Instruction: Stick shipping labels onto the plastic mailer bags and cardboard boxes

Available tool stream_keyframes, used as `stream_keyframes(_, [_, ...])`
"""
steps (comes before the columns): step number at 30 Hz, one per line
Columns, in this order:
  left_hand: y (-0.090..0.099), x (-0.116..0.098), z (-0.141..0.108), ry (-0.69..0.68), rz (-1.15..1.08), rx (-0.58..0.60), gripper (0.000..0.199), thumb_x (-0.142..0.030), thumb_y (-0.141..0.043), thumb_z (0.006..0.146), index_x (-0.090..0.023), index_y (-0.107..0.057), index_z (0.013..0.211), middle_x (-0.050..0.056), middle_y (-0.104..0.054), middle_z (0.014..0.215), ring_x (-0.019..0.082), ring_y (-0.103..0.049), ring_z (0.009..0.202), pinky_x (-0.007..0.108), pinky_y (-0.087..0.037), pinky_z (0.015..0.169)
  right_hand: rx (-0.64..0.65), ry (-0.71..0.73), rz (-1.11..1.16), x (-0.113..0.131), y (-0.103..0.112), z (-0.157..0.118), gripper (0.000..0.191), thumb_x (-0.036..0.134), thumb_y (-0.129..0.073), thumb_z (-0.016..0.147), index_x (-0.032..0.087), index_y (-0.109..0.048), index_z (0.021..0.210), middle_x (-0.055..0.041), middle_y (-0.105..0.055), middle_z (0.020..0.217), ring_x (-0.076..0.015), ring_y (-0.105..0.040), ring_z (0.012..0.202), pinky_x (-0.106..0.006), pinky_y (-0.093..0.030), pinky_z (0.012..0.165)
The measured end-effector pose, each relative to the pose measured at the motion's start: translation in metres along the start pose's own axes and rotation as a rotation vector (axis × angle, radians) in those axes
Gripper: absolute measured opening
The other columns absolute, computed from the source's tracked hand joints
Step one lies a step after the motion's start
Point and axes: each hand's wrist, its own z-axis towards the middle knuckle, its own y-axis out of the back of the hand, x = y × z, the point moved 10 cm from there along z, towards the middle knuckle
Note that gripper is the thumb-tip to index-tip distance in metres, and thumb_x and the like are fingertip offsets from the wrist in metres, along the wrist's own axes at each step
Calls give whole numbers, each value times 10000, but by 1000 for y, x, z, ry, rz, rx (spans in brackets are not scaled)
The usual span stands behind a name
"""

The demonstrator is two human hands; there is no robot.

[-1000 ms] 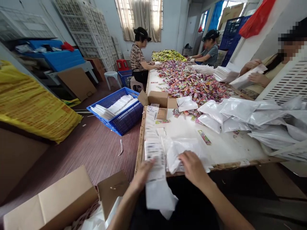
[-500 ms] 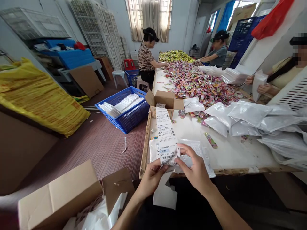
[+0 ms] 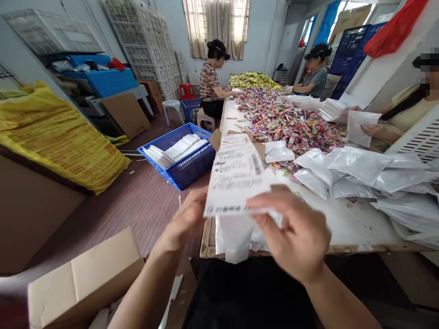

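Lifted label strip [image 3: 231, 176] higher mid-frame, pinched in right hand [image 3: 302, 237] grip; cannot tell grip of left hand [image 3: 181, 224]; likely readier for handling

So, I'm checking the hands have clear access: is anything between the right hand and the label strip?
Nothing visible is: the right hand pinches the near right corner of the label strip directly. The white bags lie off to the right, beyond that hand, not between the two.
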Motion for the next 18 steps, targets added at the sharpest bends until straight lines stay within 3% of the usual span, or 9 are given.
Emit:
stream_keyframes(2, [5,25,-15,248,-158,-68,497,-567,-682,731,-128,-763,949,152,-775,1007,427,-653,1095,528,-555,876,126,86,-46,16,-23,-22,348,-7,-500,875,239,-614,1094,8,-725,911,-138,-676,855,-310,-543,827])
stream_keyframes(4, [18,59,-28,456,-218,-212,405,-437,-659,789,-95,-741,990,189,-776,963,399,-701,1005,499,-586,829,189,77,-93,14,-41,-48,332,-5,-464,890,227,-619,1070,-11,-709,865,-153,-659,830,-325,-538,781])
stream_keyframes(6, [35,83,-32,521,-261,-348,347,-312,-640,814,-63,-712,1044,201,-775,933,358,-731,931,442,-607,802,192,20,-157,9,-42,-65,266,25,-477,895,231,-637,952,-39,-680,870,-183,-627,872,-350,-526,774])
stream_keyframes(8, [57,94,-31,482,-312,-467,364,-260,-586,855,-39,-665,1133,196,-772,937,327,-744,887,416,-617,785,187,-42,-114,6,-23,-67,201,86,-499,909,240,-616,854,-54,-645,872,-205,-598,899,-379,-515,786])
stream_keyframes(10, [88,95,-33,411,-315,-615,358,-190,-534,882,-43,-617,1197,162,-777,912,288,-754,818,399,-624,768,59,-107,62,-4,14,-56,150,202,-493,945,255,-568,827,-37,-578,777,-194,-575,798,-367,-499,716])
stream_keyframes(13, [123,87,-47,357,-252,-770,304,-104,-503,891,-62,-606,1174,96,-781,796,224,-751,680,340,-632,712,-225,-299,123,-64,57,-50,136,360,-485,950,259,-501,861,1,-481,709,-166,-511,661,-306,-442,595])
stream_keyframes(14, [126,85,-51,370,-231,-751,283,-99,-502,894,-63,-613,1152,93,-780,775,219,-748,656,327,-632,684,-195,-390,22,-90,50,-55,150,390,-496,935,250,-498,881,-2,-502,736,-167,-517,673,-302,-443,601])
stream_keyframes(16, [121,88,-56,433,-202,-640,258,-120,-516,897,-55,-628,1120,122,-780,772,239,-749,641,320,-628,612,168,-543,-246,-142,-2,-76,265,471,-485,907,213,-541,890,-34,-576,784,-204,-562,740,-356,-476,680])
stream_keyframes(18, [113,94,-63,501,-190,-537,271,-139,-546,886,-40,-633,1122,160,-781,793,273,-753,654,332,-621,564,362,-560,-384,-170,-42,-107,360,487,-505,886,175,-609,1031,-128,-645,1028,-297,-582,996,-487,-447,885])
